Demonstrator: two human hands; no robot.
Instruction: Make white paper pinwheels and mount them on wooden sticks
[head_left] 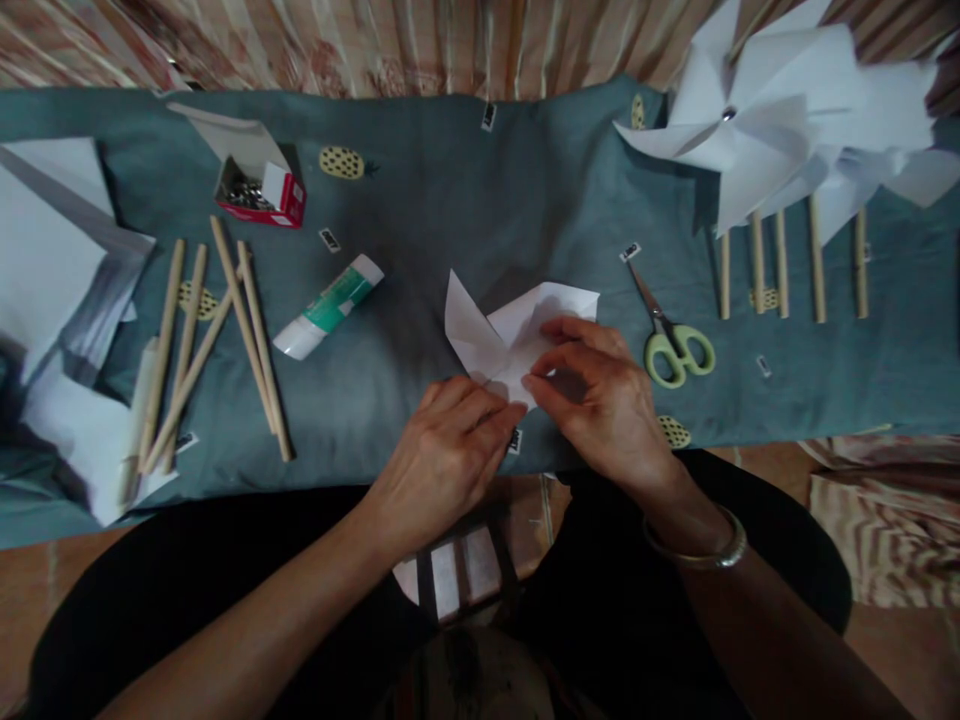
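A white paper pinwheel, partly folded, lies on the cloth in front of me with its corners standing up. My left hand presses its near edge, fingers bent together over the paper. Thumb and forefinger of my right hand are close together at the pinwheel's right side, gripping the paper; the other fingers curl above it. The fingertips hide part of the paper's middle. Scissors with green handles lie just right of my right hand. A glue stick with a green label rests to the left.
Several wooden sticks lie at the left beside stacked white paper sheets. An open red box of small metal pins stands behind them. Finished paper pinwheels on sticks lie at the back right. The green cloth covers the table.
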